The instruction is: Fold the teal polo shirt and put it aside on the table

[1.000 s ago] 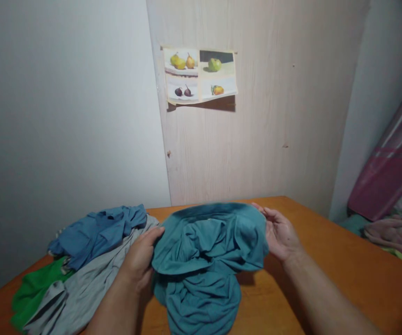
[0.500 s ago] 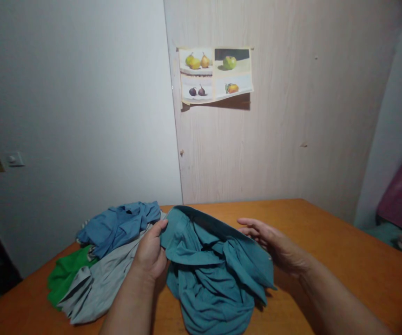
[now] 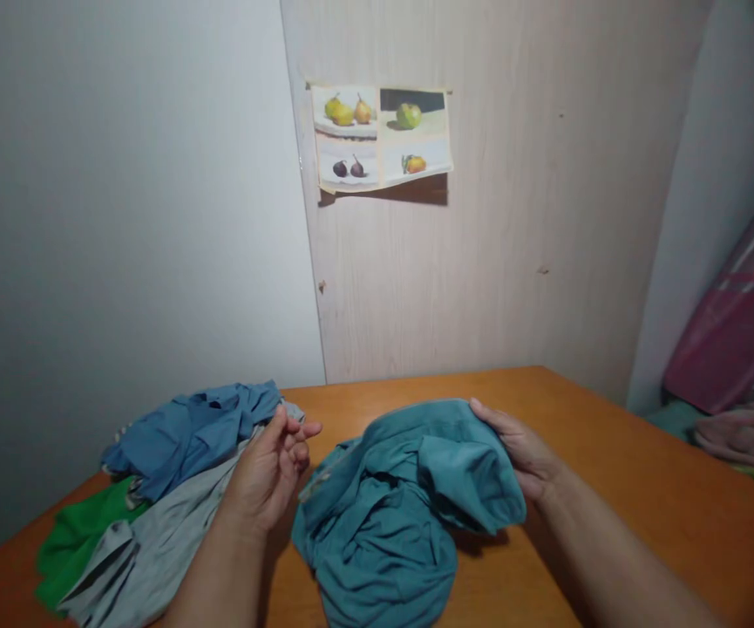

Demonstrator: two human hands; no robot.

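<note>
A crumpled teal garment (image 3: 396,497) lies on the orange wooden table (image 3: 618,488) in front of me. My right hand (image 3: 520,449) grips its upper right edge, fingers curled over the fabric. My left hand (image 3: 268,471) hovers just left of the garment, fingers loosely apart and holding nothing. It hangs above a grey garment (image 3: 154,549).
A pile of clothes sits at the table's left: a blue garment (image 3: 186,432), the grey one and a green one (image 3: 72,541). A fruit picture (image 3: 380,135) hangs on the wooden wall panel. Pink and red fabric (image 3: 736,340) lies beyond the table's right side.
My left hand has let go of the teal garment's left edge and opened. My right hand now grips the garment's right edge, and the cloth has bunched up toward it.
</note>
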